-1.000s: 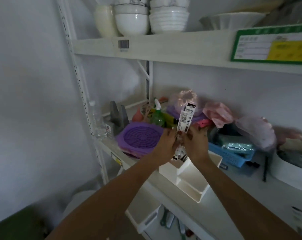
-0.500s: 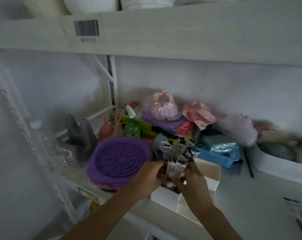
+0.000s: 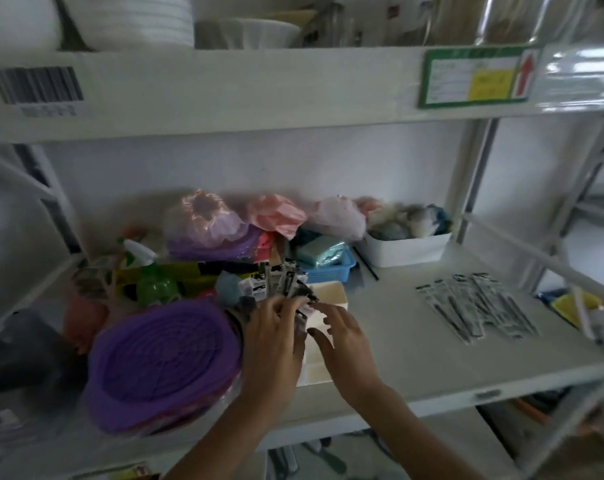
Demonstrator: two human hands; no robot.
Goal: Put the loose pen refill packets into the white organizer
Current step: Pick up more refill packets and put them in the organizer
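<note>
The white organizer (image 3: 331, 294) stands on the shelf just right of a purple basket. A bunch of black-and-white pen refill packets (image 3: 280, 280) stands upright in its left compartment. My left hand (image 3: 275, 341) is curled around the lower part of that bunch. Over the organizer's near compartments hovers my right hand (image 3: 343, 336), fingers spread and holding nothing. Several loose refill packets (image 3: 477, 308) lie fanned out flat on the shelf, well to the right of both hands.
The purple basket (image 3: 162, 358) and a green spray bottle (image 3: 153, 282) crowd the left. Behind the organizer sit a blue basket (image 3: 331, 268), bagged items and a white bin (image 3: 406, 249). An upper shelf (image 3: 224, 95) hangs overhead. A shelf upright (image 3: 473, 174) stands at the right.
The bunch of packets went from held up in both hands down into the organizer. My right hand has let go and opened. The view has swung right, showing the loose packets.
</note>
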